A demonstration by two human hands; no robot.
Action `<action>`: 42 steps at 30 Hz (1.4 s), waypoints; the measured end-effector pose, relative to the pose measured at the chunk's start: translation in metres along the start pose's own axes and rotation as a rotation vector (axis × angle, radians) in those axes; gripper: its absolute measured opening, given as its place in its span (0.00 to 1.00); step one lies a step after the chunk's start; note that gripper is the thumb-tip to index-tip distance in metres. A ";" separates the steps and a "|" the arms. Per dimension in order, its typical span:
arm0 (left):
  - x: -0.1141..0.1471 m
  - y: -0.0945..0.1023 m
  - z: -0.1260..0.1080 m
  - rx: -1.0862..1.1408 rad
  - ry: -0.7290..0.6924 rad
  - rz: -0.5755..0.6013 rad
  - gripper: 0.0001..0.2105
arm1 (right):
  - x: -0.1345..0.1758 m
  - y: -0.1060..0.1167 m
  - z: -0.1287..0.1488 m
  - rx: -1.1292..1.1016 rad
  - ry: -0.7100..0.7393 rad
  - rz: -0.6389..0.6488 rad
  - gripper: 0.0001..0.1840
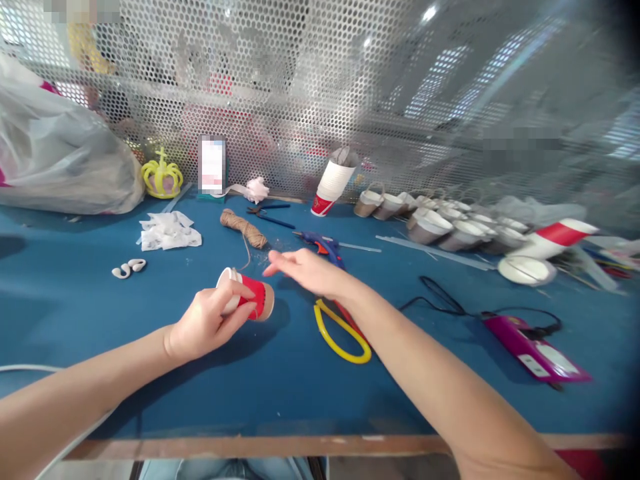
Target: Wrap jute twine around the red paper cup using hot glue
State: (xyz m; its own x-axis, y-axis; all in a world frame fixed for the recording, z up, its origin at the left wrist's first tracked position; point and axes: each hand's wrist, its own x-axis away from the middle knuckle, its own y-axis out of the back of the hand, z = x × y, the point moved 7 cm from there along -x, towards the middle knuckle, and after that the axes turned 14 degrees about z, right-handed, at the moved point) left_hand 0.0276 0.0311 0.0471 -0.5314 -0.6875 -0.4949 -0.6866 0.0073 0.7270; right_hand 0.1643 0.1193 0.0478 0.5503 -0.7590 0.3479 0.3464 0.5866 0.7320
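Observation:
My left hand (207,320) is closed round a paper cup (257,298) with a red band, tipped on its side above the table. A brown layer, apparently wound twine, covers one end of the cup. A thin strand runs from near the cup to a skein of twine (243,228) lying behind it. My right hand (310,272) is stretched out to the right of the cup, fingers extended and apparently holding nothing. Just behind it lies a blue glue gun (320,243). Scissors with a yellow handle (345,343) lie beneath my right forearm, partly hidden.
Blue-handled pliers (273,217), crumpled white material (170,231) and white earphones (129,268) lie on the table. Stacked cups (334,180) lean against the mesh; several wrapped cups (430,225) stand right. A purple power strip (537,350), phone (212,165) and plastic bag (65,147) are also there.

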 end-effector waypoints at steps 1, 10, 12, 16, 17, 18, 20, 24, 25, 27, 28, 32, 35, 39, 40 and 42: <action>0.000 -0.001 -0.003 -0.025 -0.032 0.019 0.03 | -0.001 -0.015 0.015 -0.122 0.112 0.123 0.32; 0.000 -0.012 -0.009 -0.014 -0.114 0.191 0.05 | -0.006 -0.040 0.044 -0.867 0.341 0.203 0.12; -0.001 -0.010 -0.004 0.045 -0.030 0.166 0.08 | -0.006 -0.034 0.040 -0.938 0.347 0.121 0.08; 0.001 -0.007 0.017 0.273 0.247 0.077 0.14 | 0.003 -0.013 0.031 -0.931 0.382 -0.077 0.05; 0.002 -0.008 0.022 0.350 0.303 0.061 0.14 | 0.006 -0.008 0.028 -0.917 0.391 -0.119 0.05; 0.003 -0.009 0.026 0.429 0.344 0.045 0.14 | 0.008 -0.003 0.026 -0.901 0.398 -0.152 0.06; 0.003 -0.011 0.032 0.569 0.399 0.010 0.15 | 0.013 0.004 0.022 -0.881 0.404 -0.201 0.06; 0.003 -0.014 0.039 0.731 0.468 -0.020 0.15 | 0.016 0.009 0.015 -0.876 0.382 -0.260 0.07; 0.002 -0.015 0.039 0.748 0.476 -0.018 0.15 | 0.017 0.009 0.014 -0.872 0.375 -0.273 0.07; 0.002 -0.017 0.039 0.763 0.479 -0.006 0.15 | 0.017 0.009 0.014 -0.858 0.371 -0.294 0.08; 0.002 -0.017 0.038 0.758 0.476 -0.001 0.15 | 0.017 0.009 0.014 -0.850 0.373 -0.301 0.08; 0.003 -0.017 0.034 0.683 0.443 0.022 0.14 | 0.014 0.007 0.013 -0.794 0.362 -0.318 0.08; 0.005 -0.017 0.030 0.668 0.399 0.039 0.14 | 0.011 0.005 0.011 -0.767 0.340 -0.320 0.09; 0.006 -0.015 0.026 0.640 0.345 0.037 0.13 | 0.008 0.001 0.009 -0.751 0.307 -0.304 0.10; 0.006 -0.013 0.024 0.619 0.333 0.034 0.12 | 0.007 0.000 0.009 -0.748 0.295 -0.297 0.10; 0.006 -0.011 0.021 0.568 0.313 0.024 0.12 | 0.005 -0.002 0.008 -0.746 0.278 -0.276 0.11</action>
State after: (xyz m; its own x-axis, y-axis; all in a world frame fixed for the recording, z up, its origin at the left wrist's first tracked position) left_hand 0.0212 0.0425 0.0264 -0.4389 -0.8610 -0.2570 -0.8775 0.3491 0.3289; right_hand 0.1606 0.1118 0.0525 0.5054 -0.8628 -0.0148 0.8533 0.4972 0.1570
